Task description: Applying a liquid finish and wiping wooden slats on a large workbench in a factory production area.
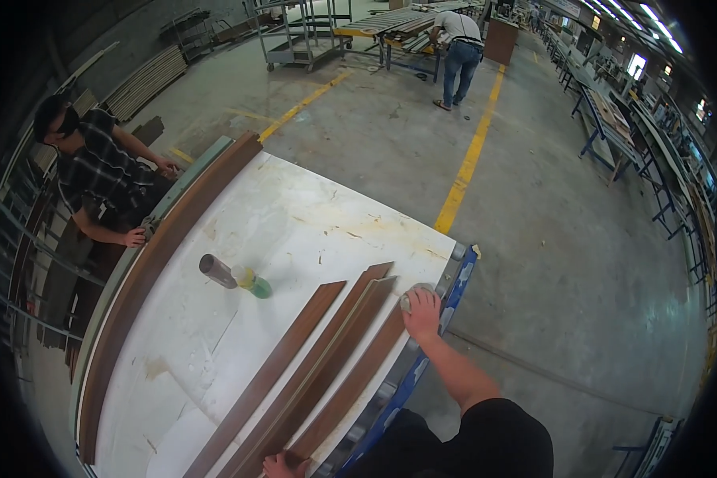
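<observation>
My right hand (424, 312) is closed over a greyish pad (407, 303), pressed to the far end of the nearest brown wooden board (358, 365). At the lower edge of the picture my left hand (285, 466) grips the near part of that same board; some of its fingers are cut off from view. Left of this board lie more brown wooden strips, one with a grooved edge (336, 341) and a flat one (269, 374). All rest lengthwise on a white-topped table (295, 215).
A bottle with green contents (256, 285) lies beside a brownish cylinder (217, 271). Along the table's left side runs a long brown board (155, 251), where a co-worker (103, 175) rests a hand. Another person (460, 56) bends over a far bench. A blue rail (454, 299) edges the table.
</observation>
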A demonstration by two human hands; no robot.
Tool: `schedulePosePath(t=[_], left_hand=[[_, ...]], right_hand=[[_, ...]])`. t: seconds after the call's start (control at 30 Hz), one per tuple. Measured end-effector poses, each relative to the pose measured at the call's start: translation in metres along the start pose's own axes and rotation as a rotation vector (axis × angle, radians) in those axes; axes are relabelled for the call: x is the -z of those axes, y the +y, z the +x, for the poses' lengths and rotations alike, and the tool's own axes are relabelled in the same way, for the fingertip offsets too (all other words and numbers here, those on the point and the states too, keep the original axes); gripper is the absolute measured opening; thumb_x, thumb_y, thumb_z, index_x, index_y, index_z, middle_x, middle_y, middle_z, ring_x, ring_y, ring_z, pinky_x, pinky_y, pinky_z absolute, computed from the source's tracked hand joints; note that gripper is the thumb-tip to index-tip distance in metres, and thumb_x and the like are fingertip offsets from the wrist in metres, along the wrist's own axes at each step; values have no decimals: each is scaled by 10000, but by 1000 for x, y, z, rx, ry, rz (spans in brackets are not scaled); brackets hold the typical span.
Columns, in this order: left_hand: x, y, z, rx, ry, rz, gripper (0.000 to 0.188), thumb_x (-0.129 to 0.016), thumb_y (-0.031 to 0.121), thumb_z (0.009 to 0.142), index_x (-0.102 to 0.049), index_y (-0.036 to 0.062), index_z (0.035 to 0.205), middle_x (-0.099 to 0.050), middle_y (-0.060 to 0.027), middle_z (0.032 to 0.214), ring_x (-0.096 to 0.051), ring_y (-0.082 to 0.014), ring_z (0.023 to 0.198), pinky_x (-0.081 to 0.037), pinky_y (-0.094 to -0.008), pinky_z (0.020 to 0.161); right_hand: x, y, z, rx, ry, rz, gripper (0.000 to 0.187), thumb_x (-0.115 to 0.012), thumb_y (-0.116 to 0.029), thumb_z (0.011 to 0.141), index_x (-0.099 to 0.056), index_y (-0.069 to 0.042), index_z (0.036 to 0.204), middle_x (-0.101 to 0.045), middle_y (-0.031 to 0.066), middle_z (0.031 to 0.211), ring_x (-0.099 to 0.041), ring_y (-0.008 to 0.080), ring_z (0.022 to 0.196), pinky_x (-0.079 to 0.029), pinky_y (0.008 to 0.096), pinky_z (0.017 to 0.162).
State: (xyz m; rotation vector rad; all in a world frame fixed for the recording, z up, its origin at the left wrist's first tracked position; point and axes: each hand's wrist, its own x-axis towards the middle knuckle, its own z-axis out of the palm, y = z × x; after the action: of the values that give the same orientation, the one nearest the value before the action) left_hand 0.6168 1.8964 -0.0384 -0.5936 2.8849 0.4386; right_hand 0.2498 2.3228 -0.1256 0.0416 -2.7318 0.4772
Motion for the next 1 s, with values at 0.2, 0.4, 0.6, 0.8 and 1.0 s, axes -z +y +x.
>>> schedulePosePath(t=[0.2, 0.4, 0.6, 0.8, 1.0], left_hand=[[3, 2, 0, 14, -14, 3, 695, -949, 471, 677, -723, 76, 1202, -653, -239, 1154, -602, -453, 1102, -471, -572, 975], [2, -4, -7, 42, -2, -26, 695, -946, 470, 691, -728, 77, 1221, -654, -237, 1179, -588, -443, 1129, -447, -568, 1017], [-2, -7, -5, 59, -35, -25, 690, -942, 465, 709, -731, 75, 1238, -657, -236, 1187, -584, -439, 1137, -447, -556, 1025], [-10, -11, -2, 69, -55, 7, 745, -918, 526, 733, -707, 85, 1296, -623, -230, 1275, -556, -432, 1193, -448, -550, 1038], [-2, -11, -7, 125, -87, 14, 755, -907, 528, 751, -688, 96, 1329, -608, -228, 1308, -544, -427, 1217, -446, -552, 1049]], right_hand=[[-20, -18, -21, -247, 7, 142, 605, -726, -192, 884, -509, -74, 1436, -403, 204, 1579, -345, 422, 1493, -270, 575, 1243], [7, -77, -87, -127, -280, 126, 755, -717, -247, 904, -393, -43, 1555, -271, 270, 1655, -280, 447, 1534, -274, 598, 1232], [30, -57, -59, 76, -431, -26, 710, -617, -342, 973, -373, -51, 1573, -281, 268, 1654, -300, 444, 1528, -245, 634, 1226], [-15, -40, -20, -192, -158, 106, 704, -606, -342, 990, -369, 5, 1554, -302, 299, 1633, -294, 501, 1502, -243, 630, 1224], [-3, -141, -130, -122, -285, 44, 768, -606, -457, 980, -382, -20, 1570, -242, 295, 1663, -269, 499, 1516, -224, 614, 1241]])
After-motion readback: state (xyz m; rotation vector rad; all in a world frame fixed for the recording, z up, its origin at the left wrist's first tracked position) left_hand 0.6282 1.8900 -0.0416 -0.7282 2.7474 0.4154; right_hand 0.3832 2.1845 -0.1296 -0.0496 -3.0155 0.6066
